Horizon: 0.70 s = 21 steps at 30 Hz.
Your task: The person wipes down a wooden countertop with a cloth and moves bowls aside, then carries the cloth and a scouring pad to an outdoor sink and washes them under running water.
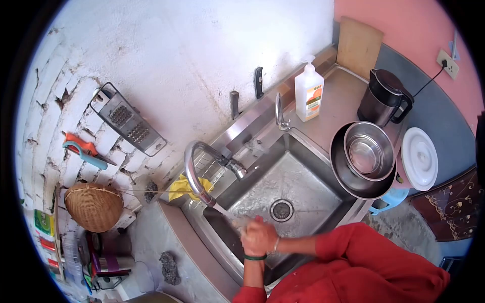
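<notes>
My left hand (249,244), with a dark green bangle (255,257) at the wrist, is pressed together with my right hand (266,236) over the left part of the steel sink (262,189). A thin bracelet (276,244) circles the right wrist. Both hands are just below the end of the curved faucet (190,164), where a stream of water seems to come down. Motion smears the fingers, and the hands partly cover each other. A small pinkish spot shows at their upper edge; whether it is fingertips or an object is unclear.
Right of the sink are nested metal bowls (339,174), a kettle (380,98) and a white lid (419,159). A pump bottle (308,93) stands behind, beside a small tap (279,112). A yellow cloth (186,188) hangs by the faucet; a scouring pad (169,267) lies on the left counter.
</notes>
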Each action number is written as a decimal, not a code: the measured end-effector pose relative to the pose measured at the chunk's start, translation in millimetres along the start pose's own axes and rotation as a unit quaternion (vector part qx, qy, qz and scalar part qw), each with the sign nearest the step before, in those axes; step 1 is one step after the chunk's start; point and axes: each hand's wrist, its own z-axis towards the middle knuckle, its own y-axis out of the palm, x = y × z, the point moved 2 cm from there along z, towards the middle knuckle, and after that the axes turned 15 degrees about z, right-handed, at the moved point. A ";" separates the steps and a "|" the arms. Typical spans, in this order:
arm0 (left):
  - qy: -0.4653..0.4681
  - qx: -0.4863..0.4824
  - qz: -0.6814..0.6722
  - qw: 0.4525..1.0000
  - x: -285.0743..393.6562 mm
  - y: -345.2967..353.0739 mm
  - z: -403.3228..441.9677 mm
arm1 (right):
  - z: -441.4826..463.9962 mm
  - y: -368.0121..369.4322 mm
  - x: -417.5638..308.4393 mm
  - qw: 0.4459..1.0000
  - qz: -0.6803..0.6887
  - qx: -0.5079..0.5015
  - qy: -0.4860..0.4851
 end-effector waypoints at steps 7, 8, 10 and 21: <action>-0.103 0.158 -0.057 0.980 2.1 2.1 -7.0 | 12.6 -11.6 21.3 0.989 0.006 -0.117 0.092; -0.094 0.146 0.005 0.985 -5.5 -21.2 -3.7 | 3.1 -11.9 -3.9 0.993 0.098 -0.020 0.060; -0.074 0.116 0.134 0.981 -18.1 -66.9 6.5 | -10.8 -5.1 -16.7 0.987 0.120 0.039 -0.103; -0.119 0.129 0.142 0.974 32.6 31.5 -27.2 | -5.6 -19.3 109.8 0.920 0.039 -0.147 0.360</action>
